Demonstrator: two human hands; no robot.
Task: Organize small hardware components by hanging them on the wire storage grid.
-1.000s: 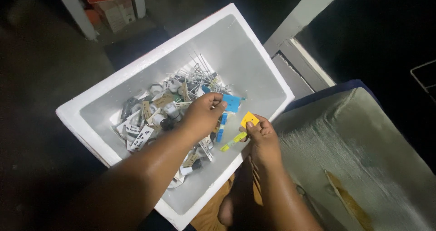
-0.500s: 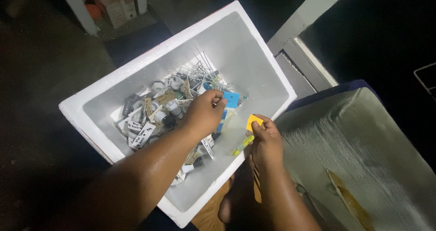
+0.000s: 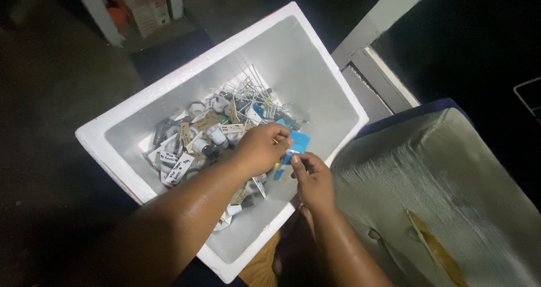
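Blue tag (image 3: 299, 141) pinched between my left hand (image 3: 260, 149) and right hand (image 3: 313, 180), fingers closed on it, over a white foam box (image 3: 315, 78) of small labelled vials (image 3: 209, 135) and wire pins (image 3: 251, 92); grey cushion (image 3: 445, 208) alongside.

A dim storeroom or workshop corner: white foam box (image 3: 315, 67) of tagged small parts (image 3: 214, 137), cardboard cartons (image 3: 143, 10) at eleven o'clock.
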